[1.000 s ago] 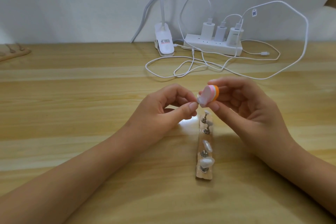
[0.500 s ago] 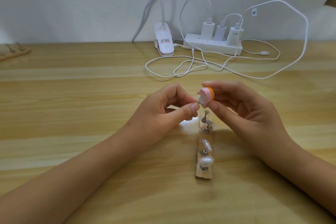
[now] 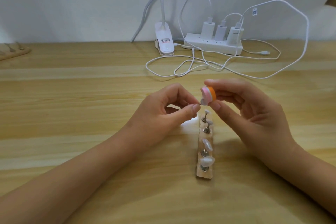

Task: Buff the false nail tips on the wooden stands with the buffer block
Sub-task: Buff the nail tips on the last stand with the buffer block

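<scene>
Centre: one buffer block (image 3: pixel 263 95), one wooden stand (image 3: pixel 204 175), five nail tips (image 3: pixel 207 145). Upper centre: one power strip (image 3: pixel 212 47), three chargers (image 3: pixel 220 32), one clip lamp (image 3: pixel 164 42).

Pale wooden table (image 3: pixel 72 96), grain running 9 to 3. Just past centre toward 5, a narrow wooden stand (image 3: pixel 203 175) lying flat, long axis 12 to 6, holding 4 metal pins (image 3: pixel 205 152) topped with white tips (image 3: pixel 207 144). At 12, against the wall, a white lamp clip (image 3: pixel 164 43). Just beside it toward 1, a white power strip (image 3: pixel 212 46) with 3 chargers (image 3: pixel 220 31) plugged in. In front of these, white cables (image 3: pixel 263 78) looped loosely over the wood. At far 10, the edge of another wooden board (image 3: pixel 12 53).
</scene>
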The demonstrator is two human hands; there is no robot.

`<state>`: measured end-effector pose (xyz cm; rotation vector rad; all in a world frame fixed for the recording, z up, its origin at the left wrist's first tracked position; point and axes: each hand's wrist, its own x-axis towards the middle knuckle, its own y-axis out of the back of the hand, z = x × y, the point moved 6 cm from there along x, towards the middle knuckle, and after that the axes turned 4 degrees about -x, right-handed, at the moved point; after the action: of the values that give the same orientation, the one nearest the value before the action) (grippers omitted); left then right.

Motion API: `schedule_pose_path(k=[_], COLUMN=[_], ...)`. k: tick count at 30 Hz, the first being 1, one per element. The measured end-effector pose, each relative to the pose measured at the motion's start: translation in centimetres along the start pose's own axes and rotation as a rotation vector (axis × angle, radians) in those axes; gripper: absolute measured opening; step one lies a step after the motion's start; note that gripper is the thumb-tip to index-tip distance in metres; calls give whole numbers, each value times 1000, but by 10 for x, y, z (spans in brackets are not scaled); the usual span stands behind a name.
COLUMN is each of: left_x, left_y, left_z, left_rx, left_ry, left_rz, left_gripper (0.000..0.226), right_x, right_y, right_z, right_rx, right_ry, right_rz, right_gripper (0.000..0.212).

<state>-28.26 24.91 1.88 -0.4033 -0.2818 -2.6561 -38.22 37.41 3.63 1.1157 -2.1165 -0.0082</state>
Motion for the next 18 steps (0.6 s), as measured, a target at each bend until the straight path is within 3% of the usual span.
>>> schedule_pose_path(k=[18], left_x=[0], left_y=[4], left_z=[-2], left_rx=[0], left_ry=[3], left_rz=[37], left_gripper=[4], right_x=[0], right_y=[1], right_z=[8], right_rx=[-69], right_ry=[19], right_rz=[-41], right_gripper=[29])
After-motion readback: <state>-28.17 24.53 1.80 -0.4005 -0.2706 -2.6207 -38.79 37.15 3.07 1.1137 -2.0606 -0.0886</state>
